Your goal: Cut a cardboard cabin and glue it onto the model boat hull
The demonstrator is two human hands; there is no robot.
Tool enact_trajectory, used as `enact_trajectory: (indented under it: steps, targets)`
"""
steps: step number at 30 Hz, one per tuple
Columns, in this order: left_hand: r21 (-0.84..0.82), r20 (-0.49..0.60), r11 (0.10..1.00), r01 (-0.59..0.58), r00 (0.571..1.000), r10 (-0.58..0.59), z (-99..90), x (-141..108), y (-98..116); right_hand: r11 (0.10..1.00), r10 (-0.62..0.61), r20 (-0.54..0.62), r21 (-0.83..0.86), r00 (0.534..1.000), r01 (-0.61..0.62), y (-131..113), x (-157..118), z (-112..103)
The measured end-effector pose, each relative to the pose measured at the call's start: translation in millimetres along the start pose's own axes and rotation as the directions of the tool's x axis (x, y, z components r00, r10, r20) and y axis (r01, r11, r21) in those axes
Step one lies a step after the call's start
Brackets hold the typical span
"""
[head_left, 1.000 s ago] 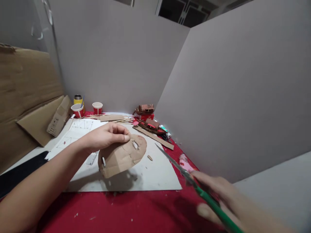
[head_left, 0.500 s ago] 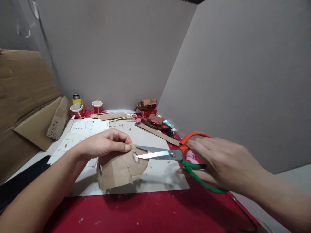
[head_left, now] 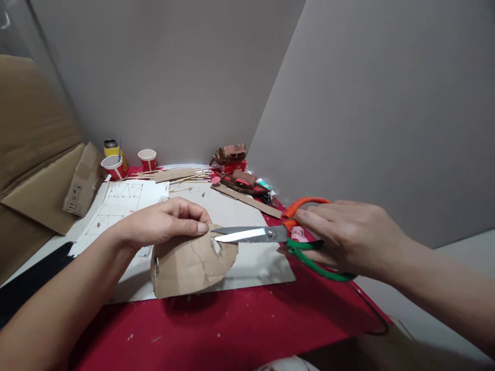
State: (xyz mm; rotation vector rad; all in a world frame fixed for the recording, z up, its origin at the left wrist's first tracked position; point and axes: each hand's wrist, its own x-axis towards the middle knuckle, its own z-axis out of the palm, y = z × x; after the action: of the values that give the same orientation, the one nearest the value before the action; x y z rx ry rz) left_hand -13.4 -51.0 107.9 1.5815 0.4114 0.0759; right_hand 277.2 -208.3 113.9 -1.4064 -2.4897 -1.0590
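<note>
My left hand (head_left: 176,220) pinches the upper edge of a rounded piece of brown cardboard (head_left: 181,268) between thumb and fingers. The cardboard has a ragged hole near its right side, a slit at its left edge and a crease down the middle. In my right hand (head_left: 344,234) are scissors (head_left: 247,235) with one orange and one green handle. Their blades point left and are slightly apart, with the tips at the upper rim of the ragged hole. The fingers inside the handles are partly hidden.
White paper with line drawings (head_left: 126,190) lies at the left on a red table (head_left: 216,330). Behind are paper cups (head_left: 147,159), a yellow bottle (head_left: 112,148), thin wooden sticks (head_left: 185,178) and brown leather-like pouches (head_left: 243,180). Large cardboard sheets (head_left: 34,103) lean at the left.
The scissor blades have closed partway at the hole, which now looks more open. The whole scene has shifted slightly up and left in view.
</note>
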Motion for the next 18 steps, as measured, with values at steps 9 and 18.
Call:
enact_trajectory:
  steps: [9, 18]
  targets:
    - [0.04, -0.002, 0.999, -0.001, 1.0, 0.001, 10.0, -4.5, 7.3, 0.992, -0.039, 0.034, -0.119, 0.999, 0.043, 1.3, -9.6, -12.6]
    - [0.047, 0.002, 0.999, 0.009, 1.0, -0.009, 13.2, 0.4, 5.5, 0.976, -0.064, 0.079, -0.203, 0.995, 0.078, -0.8, -5.8, -21.0]
